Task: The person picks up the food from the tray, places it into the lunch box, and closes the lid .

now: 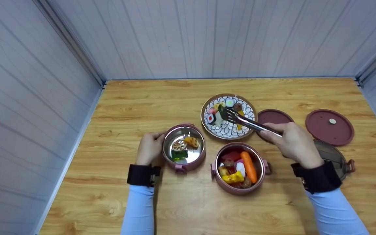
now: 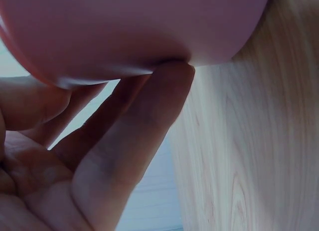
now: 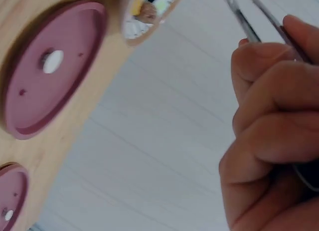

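In the head view my left hand (image 1: 148, 148) rests its fingertips against the left side of a pink pot (image 1: 190, 165). Inside that pot lie a lotus root slice (image 1: 179, 145), a yellow-orange piece (image 1: 192, 141) and a green piece (image 1: 179, 155). The left wrist view shows extended fingers (image 2: 159, 99) touching the pot's outer wall. My right hand (image 1: 294, 140) grips metal tongs (image 1: 256, 125), their dark slotted heads over a patterned plate (image 1: 228, 133). A dark green piece (image 1: 221, 109) is at the tong tips; whether they pinch it I cannot tell. Sushi pieces (image 1: 211, 118) lie nearby on the plate.
A second pink pot (image 1: 237, 190), near the right forearm, contains a carrot (image 1: 248, 166), a corn piece (image 1: 233, 178) and other food. Two dark pink lids (image 1: 330, 130) (image 1: 274, 115) and a see-through lid (image 1: 331, 156) lie to the right. Walls (image 1: 201, 39) border the table.
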